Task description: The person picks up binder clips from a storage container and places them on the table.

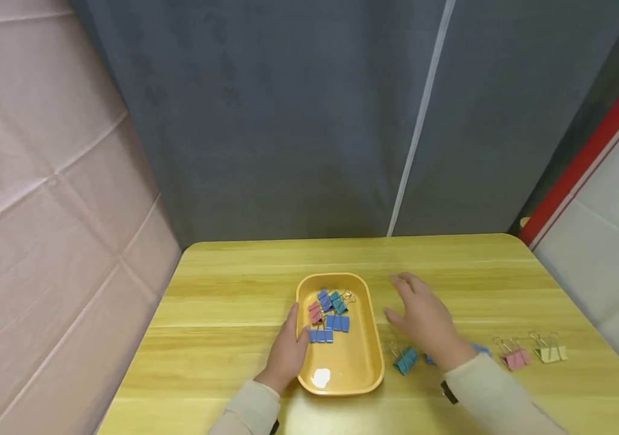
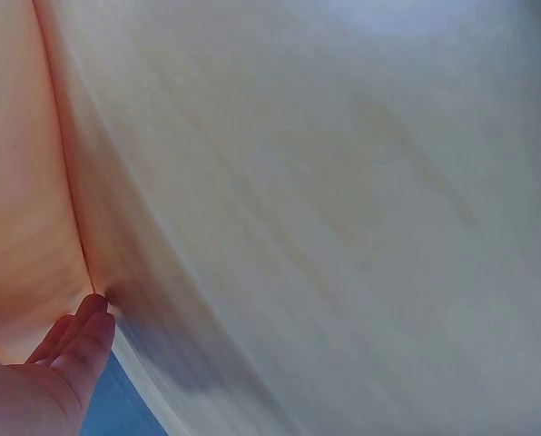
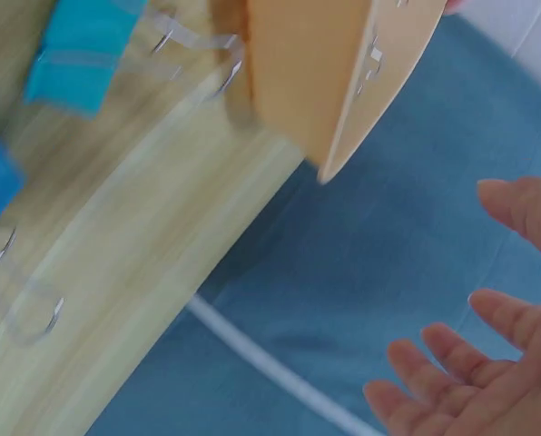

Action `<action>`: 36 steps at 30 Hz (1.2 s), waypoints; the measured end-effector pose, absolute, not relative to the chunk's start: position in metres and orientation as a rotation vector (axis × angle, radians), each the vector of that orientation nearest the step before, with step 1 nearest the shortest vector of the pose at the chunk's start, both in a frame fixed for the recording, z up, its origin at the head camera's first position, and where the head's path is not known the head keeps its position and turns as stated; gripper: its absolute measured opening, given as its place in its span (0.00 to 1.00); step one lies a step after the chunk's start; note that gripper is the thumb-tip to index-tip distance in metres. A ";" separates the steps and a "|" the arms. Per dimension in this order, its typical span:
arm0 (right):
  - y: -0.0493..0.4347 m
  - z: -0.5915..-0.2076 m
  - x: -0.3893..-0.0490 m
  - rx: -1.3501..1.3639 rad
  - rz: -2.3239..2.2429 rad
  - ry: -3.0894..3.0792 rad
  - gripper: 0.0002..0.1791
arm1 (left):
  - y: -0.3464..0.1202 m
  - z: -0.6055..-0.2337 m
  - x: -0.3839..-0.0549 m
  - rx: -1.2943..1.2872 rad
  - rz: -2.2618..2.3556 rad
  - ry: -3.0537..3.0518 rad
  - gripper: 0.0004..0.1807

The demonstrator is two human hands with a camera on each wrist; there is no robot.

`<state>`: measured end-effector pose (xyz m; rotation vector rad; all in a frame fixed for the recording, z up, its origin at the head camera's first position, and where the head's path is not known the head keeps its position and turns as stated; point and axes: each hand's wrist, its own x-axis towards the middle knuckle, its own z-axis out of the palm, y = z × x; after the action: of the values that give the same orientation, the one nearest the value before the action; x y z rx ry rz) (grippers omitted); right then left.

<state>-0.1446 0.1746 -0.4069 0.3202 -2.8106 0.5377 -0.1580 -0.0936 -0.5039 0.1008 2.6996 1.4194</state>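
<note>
A yellow plastic tray (image 1: 349, 368) lies lengthwise on the table, holding several binder clips: blue ones (image 1: 337, 323), a teal one (image 1: 339, 302) and a pink one (image 1: 315, 313). My left hand (image 1: 285, 350) holds the tray's left side, its thumb at the rim and its fingers along the outer wall. In the left wrist view, fingertips (image 2: 93, 318) touch that wall low down. Right of the tray, my right hand (image 1: 423, 317) hovers with fingers spread and nothing in it. Under that forearm lie a teal binder clip (image 1: 406, 360) and partly hidden blue clips (image 1: 481, 348).
Farther right on the wooden table (image 1: 233, 284) stand a pink binder clip (image 1: 516, 359) and a pale yellow one (image 1: 551, 353). A dark grey curtain (image 1: 287, 121) hangs behind the table's back edge. Pale padded walls (image 1: 43, 241) flank the left side.
</note>
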 end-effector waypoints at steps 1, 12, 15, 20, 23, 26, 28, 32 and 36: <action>0.170 -0.408 -0.145 0.340 0.537 -2.815 0.37 | -0.093 -0.504 -0.158 0.103 1.425 2.697 0.33; 0.135 -0.414 -0.151 0.477 0.522 -2.869 0.37 | -0.090 -0.505 -0.157 0.112 1.420 2.696 0.34; 0.129 -0.416 -0.152 0.496 0.524 -2.865 0.37 | -0.089 -0.505 -0.157 0.114 1.416 2.698 0.34; 0.118 -0.420 -0.154 0.509 0.558 -2.882 0.36 | -0.089 -0.505 -0.157 0.117 1.417 2.701 0.34; 0.111 -0.422 -0.156 0.539 0.558 -2.904 0.35 | -0.089 -0.506 -0.158 0.121 1.420 2.696 0.34; 0.104 -0.423 -0.157 0.581 0.543 -2.924 0.35 | -0.089 -0.507 -0.157 0.125 1.427 2.688 0.34; 0.100 -0.424 -0.157 0.610 0.522 -2.934 0.36 | -0.089 -0.508 -0.157 0.130 1.426 2.687 0.34; 0.094 -0.426 -0.159 0.669 0.505 -2.932 0.35 | -0.090 -0.509 -0.157 0.141 1.425 2.692 0.34; 0.090 -0.427 -0.161 0.715 0.501 -2.935 0.34 | -0.089 -0.508 -0.158 0.140 1.418 2.702 0.34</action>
<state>-0.1610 0.0900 -0.4265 0.7154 -2.9354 0.5007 -0.1576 -0.0894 -0.5083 0.1405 2.7016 1.4183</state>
